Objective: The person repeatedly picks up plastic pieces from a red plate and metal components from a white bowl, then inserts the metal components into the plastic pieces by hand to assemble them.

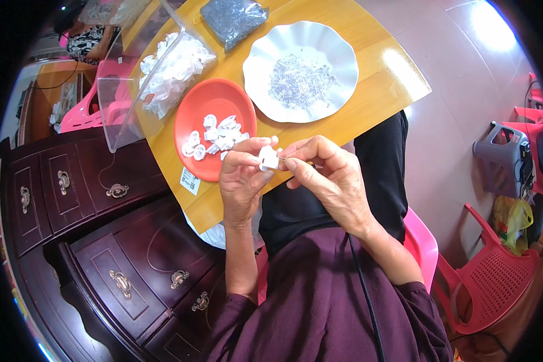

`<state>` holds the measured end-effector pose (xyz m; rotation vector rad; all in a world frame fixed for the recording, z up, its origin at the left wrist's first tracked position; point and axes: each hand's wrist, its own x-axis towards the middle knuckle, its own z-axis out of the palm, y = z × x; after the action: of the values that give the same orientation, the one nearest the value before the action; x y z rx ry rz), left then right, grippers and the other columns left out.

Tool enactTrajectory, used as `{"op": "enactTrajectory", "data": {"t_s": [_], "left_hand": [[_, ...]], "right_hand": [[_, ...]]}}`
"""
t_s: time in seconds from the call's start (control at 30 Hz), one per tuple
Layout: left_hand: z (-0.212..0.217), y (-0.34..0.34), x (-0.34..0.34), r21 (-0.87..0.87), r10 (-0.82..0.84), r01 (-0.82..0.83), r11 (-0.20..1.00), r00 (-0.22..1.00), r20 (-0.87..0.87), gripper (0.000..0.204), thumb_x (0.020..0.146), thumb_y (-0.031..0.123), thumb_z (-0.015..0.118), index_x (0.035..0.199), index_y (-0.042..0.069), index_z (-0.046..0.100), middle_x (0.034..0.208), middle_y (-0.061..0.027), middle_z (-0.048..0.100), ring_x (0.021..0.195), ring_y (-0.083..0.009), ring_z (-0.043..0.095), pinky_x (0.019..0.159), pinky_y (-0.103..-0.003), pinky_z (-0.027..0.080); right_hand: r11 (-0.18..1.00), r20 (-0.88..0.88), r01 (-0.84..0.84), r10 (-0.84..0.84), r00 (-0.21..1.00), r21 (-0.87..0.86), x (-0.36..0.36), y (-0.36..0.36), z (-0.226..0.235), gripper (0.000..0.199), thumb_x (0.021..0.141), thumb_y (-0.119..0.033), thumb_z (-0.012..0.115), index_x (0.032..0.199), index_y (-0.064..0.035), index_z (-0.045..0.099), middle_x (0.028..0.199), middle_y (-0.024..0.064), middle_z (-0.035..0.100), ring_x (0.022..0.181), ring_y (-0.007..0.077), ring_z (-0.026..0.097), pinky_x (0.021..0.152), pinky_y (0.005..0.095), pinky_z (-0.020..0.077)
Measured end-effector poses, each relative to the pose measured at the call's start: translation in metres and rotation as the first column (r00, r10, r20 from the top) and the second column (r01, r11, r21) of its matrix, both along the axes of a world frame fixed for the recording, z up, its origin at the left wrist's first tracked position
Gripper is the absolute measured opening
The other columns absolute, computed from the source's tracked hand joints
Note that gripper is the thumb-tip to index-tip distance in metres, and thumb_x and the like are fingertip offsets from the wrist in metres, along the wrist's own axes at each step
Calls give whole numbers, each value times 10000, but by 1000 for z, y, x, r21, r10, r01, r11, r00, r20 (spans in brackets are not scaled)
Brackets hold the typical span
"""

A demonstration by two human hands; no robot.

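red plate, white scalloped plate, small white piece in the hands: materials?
Red plate: likely plastic, smooth, slightly glossy. White scalloped plate: glossy sheen, plastic or ceramic, can't tell which. Small white piece, pinched by left hand and right hand: looks like moulded plastic.

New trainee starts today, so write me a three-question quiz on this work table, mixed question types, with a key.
1. True or false: both hands hold the small white plastic piece.
2. Which dish holds the thin metal pins? A) orange plate B) white scalloped plate C) pink chair
3. Fill in: the loose white pieces near the left hand lie on the ____ plate.

Key
1. True: the left hand and the right hand pinch it together.
2. B, the white scalloped plate.
3. Orange: the orange plate.
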<state>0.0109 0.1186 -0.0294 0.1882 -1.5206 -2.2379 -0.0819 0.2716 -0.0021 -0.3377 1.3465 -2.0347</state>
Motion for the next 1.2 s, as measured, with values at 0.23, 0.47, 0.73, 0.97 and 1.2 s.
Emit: {"op": "enactTrajectory", "data": {"t_s": [0.23,0.47,0.73,0.97,1.2], "left_hand": [[0,-4,-1,-149,-10,9,989,1000,-2,257,801,-108,698,969,57,595,1247,-149,572,1227,-319,560,1011,-419,497],[6,-6,-2,-231,-59,45,972,997,-56,227,807,-41,738,975,38,607,1256,-163,569,1214,-311,570,997,-415,515],[14,-5,-3,-123,-40,50,991,995,90,403,816,-28,734,1202,-5,620,1293,-168,552,1183,-291,594,997,-401,534],[11,-11,3,-210,-78,104,972,989,127,399,811,-97,710,1194,-21,629,1292,-160,550,1138,-238,614,918,-342,582],[22,-2,1,-281,-20,63,958,988,152,406,789,-116,724,1175,-26,640,1257,-148,562,1110,-233,626,929,-346,578]], "right_hand": [[1000,-9,-9,9,1000,21,-2,2,0,107,929,-66,659,948,34,627,977,78,673,764,92,632,633,217,538],[999,-88,-9,12,996,33,-6,4,-1,114,929,-96,671,968,8,650,969,58,659,818,89,625,618,221,540],[989,-80,-76,87,993,127,-12,8,1,140,933,-130,673,986,0,666,904,38,668,758,70,613,624,226,541],[990,60,-76,70,996,118,-12,9,-3,167,926,-144,691,1017,-7,659,905,21,660,767,49,596,618,208,531],[984,186,-148,129,974,94,-13,13,-3,170,935,-149,689,1009,-3,645,872,3,645,713,34,566,594,187,494]]}}
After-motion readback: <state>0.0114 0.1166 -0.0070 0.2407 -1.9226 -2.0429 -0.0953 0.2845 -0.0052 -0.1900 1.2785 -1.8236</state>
